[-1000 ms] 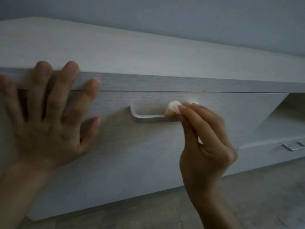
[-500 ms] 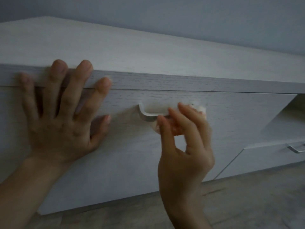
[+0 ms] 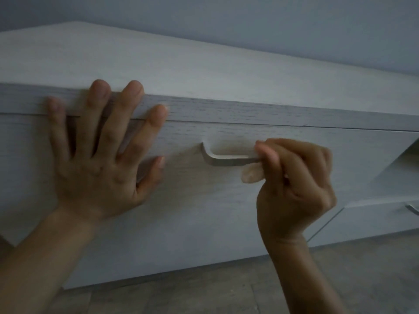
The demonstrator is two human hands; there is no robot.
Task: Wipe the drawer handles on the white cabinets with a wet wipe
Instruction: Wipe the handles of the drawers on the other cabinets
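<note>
Left hand [image 3: 97, 164] is flat on the drawer front [image 3: 204, 211], palm down against the panel near its upper left, fingers fanned wide. The middle fingertips reach up over the front edge of the cabinet top [image 3: 181, 71], and the thumb points right, towards the drawer handle [image 3: 226, 158]. That grip is wide open and holds nothing, just pressing. The forearm comes up from the bottom left corner of the view.

Over to the right hand [image 3: 294, 177]: fingers curled tight, grip narrow, pinching the wet wipe [image 3: 252, 175] at the right end of the handle bar. The thumb stands upright at the front of the bar and the knuckles are bunched behind it. A pale lump of wipe bulges out just below the bar, touching its underside, beside the thumb. The wrist is bent back, and the forearm rises steeply from the bottom edge of the view.

The left half of the handle is bare metal, curving into the drawer front near its upper edge. Far right, a lower drawer [image 3: 374, 220] shows a second handle [image 3: 412, 209], cut off by the edge of the view. Floor [image 3: 204, 295] below, plain wall [image 3: 249, 19] behind the cabinet.
</note>
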